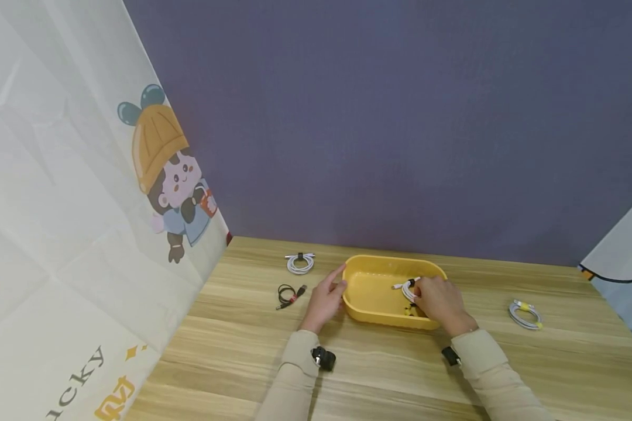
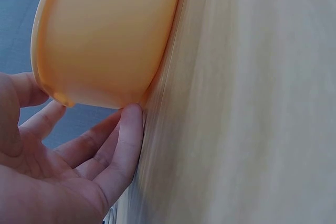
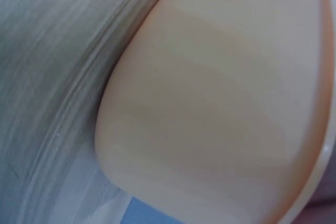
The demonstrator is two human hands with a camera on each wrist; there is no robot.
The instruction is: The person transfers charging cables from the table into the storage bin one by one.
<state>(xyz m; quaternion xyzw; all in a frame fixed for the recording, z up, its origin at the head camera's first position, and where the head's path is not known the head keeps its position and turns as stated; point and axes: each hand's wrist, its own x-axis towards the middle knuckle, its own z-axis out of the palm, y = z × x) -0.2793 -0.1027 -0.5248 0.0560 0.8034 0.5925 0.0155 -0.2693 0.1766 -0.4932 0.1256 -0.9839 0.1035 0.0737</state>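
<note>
A yellow plastic basket stands on the wooden table. At its left end my left hand holds it, the thumb at the rim and the other fingers against the outer wall; the left wrist view shows this hand close up. My right hand reaches over the right end and grips a coiled white charging cable with a black strap, inside the basket. Below that cable lies a small black and yellow item, partly hidden by the hand. In the right wrist view the basket's outer wall hides most of the hand.
Left of the basket lie a coiled white cable with a black strap and a black USB cable with a red tie. A grey coiled cable with yellow ties lies at the right. A dark blue partition stands behind the table.
</note>
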